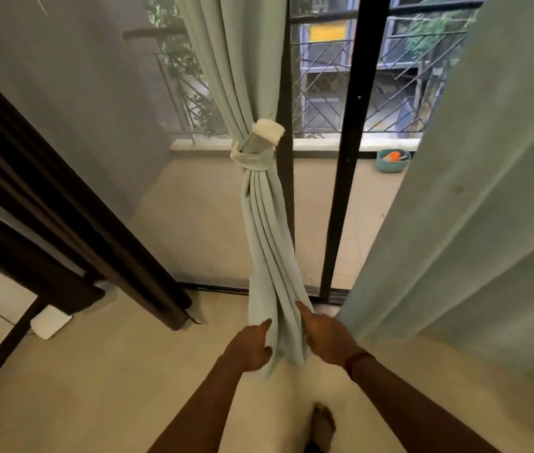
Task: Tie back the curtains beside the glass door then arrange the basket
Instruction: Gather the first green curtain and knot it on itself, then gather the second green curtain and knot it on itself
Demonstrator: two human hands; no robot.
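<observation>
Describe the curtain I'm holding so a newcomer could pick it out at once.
Find the black door post near mid-frame. Just left of it hangs the tied curtain, bunched into a narrow rope; the left hand and right hand hold its lower end. Unlike the loose curtain at right, a pale tie cinches its middle.

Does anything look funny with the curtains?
Yes. The left curtain is bunched and held by a tie halfway up, but the right curtain hangs loose with no tie, so they don't match.
</observation>
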